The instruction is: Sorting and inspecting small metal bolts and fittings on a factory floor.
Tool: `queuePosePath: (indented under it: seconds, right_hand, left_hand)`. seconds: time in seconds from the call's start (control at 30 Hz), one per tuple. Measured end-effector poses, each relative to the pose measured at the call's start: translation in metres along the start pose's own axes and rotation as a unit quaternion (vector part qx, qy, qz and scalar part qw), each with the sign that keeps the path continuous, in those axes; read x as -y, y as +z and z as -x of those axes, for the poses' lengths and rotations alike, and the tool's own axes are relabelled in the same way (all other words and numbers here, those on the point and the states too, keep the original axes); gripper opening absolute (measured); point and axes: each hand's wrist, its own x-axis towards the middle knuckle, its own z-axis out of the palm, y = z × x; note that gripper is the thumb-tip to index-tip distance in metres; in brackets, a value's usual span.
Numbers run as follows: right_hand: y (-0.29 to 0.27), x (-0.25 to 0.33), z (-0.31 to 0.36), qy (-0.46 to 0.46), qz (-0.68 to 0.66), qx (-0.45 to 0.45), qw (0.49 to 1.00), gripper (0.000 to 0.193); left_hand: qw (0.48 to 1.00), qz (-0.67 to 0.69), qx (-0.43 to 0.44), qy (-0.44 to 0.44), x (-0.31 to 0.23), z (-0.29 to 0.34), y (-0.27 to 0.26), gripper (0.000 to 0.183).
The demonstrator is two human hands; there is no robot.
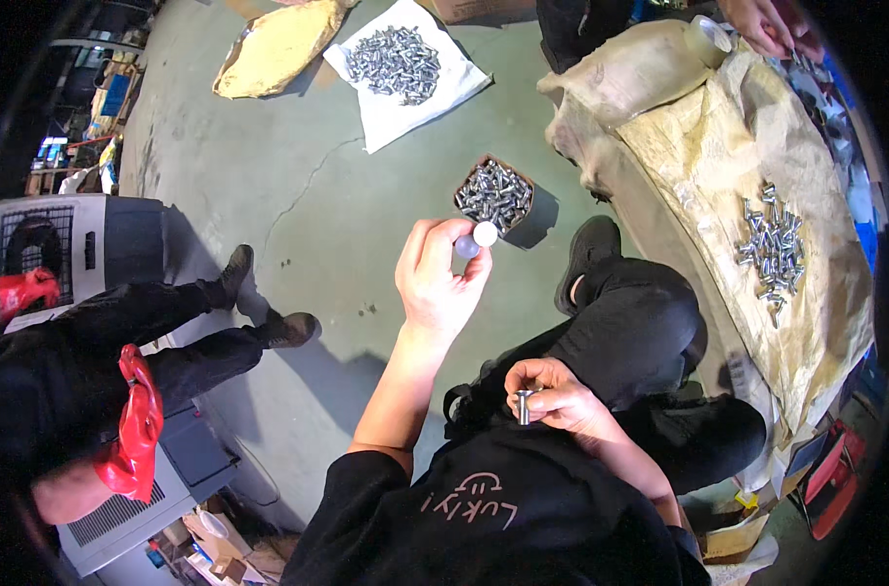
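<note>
A small round metal piece (pixel 484 234) sits pinched at the fingertips of the raised left hand (pixel 437 280), just in front of an open box of metal parts (pixel 494 195) on the floor. The right hand (pixel 555 394), close to the chest, grips a short metal rivet (pixel 524 403) upright. More rivets (pixel 774 247) lie heaped on the cloth-covered bench (pixel 698 156).

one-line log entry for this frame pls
left hand: raised, pinching round metal cap | right hand: holding upright bolt near chest | box of bolts: on floor beyond left hand
</note>
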Motion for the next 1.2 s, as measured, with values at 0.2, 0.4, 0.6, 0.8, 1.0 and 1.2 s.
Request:
queuePosePath:
  seconds: [0.2, 0.4, 0.6, 0.8, 1.0, 1.2]
  right_hand:
    - [-0.003, -0.005, 0.004, -0.021, -0.009, 0.008, 1.000, 0.036]
    - [0.001, -0.005, 0.006, -0.027, -0.002, -0.004, 1.000, 0.035]
    - [0.001, -0.008, 0.007, -0.024, 0.001, 0.009, 1.000, 0.025]
    - [-0.003, -0.011, 0.009, -0.028, -0.003, 0.007, 1.000, 0.031]
    - [-0.004, -0.010, 0.007, -0.035, 0.000, 0.025, 0.999, 0.029]
    - [0.003, -0.012, 0.007, -0.045, 0.028, -0.005, 0.999, 0.028]
  left_hand:
    - [0.992, -0.033, -0.106, 0.057, 0.036, -0.007, 0.002, 0.024]
    - [0.979, -0.074, -0.170, 0.086, 0.040, -0.018, -0.017, 0.026]
    - [0.972, -0.141, -0.186, 0.029, 0.051, -0.019, -0.034, 0.024]
    - [0.959, -0.178, -0.220, 0.016, 0.063, -0.022, -0.051, 0.023]
    - [0.940, -0.240, -0.241, 0.021, 0.072, -0.034, -0.071, 0.021]
    - [0.934, -0.155, -0.314, -0.064, 0.074, -0.045, -0.091, 0.018]
